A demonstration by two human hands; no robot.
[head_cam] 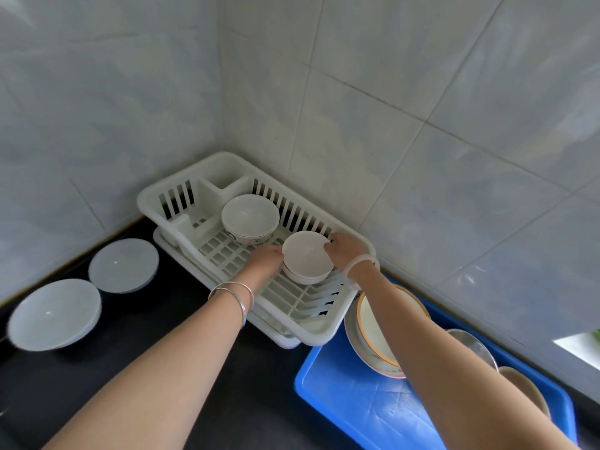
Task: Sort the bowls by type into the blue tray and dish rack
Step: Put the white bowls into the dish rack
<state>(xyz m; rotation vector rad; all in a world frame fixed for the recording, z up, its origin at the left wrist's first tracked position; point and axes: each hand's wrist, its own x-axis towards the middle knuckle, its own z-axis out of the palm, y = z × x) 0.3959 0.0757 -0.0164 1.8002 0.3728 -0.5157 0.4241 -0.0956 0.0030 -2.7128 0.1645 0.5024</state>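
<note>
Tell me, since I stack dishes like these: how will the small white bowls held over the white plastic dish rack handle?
The small white bowls look glazed ceramic, so probably rigid, breakable and rather slick. Nested, they may shift, which fits both the left hand and right hand gripping opposite sides. The slatted white plastic dish rack could let them tilt.

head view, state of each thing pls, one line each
small white bowl stack: upright, gripped by both hands over the rack
patterned bowl: upright in the rack, untouched
dish rack: holds bowls
blue tray: holds several dishes
two translucent bowls: on the counter, unsorted
left hand: gripping stack
right hand: gripping stack
</note>
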